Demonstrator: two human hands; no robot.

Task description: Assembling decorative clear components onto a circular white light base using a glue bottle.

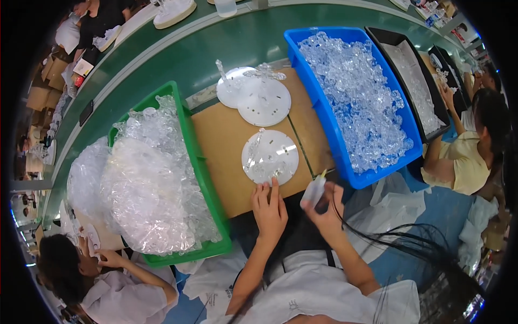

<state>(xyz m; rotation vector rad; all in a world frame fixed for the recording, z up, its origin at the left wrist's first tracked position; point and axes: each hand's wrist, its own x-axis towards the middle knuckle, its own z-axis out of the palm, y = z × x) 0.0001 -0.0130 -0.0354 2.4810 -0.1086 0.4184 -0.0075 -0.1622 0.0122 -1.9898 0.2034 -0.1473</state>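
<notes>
Green counter (216, 51), brown board (216, 143). Nearest disc (280, 156) lies on board; left hand (270, 213), open, touches its near edge. Right hand (328, 218) grips small bottle (313, 191). Risk: over-squeezing could drip contents onto disc. Blue bin (325, 124): heaped clear pieces (356, 102). Green bin (204, 183): clear pieces, plastic film (140, 200).

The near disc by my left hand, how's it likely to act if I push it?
The disc lies flat on the brown board, so it'll probably slide rather than roll or tip. Bright reflections on its glossy face suggest it may feel slippery to your left hand. Its even round outline hints that it's stiff.
</notes>
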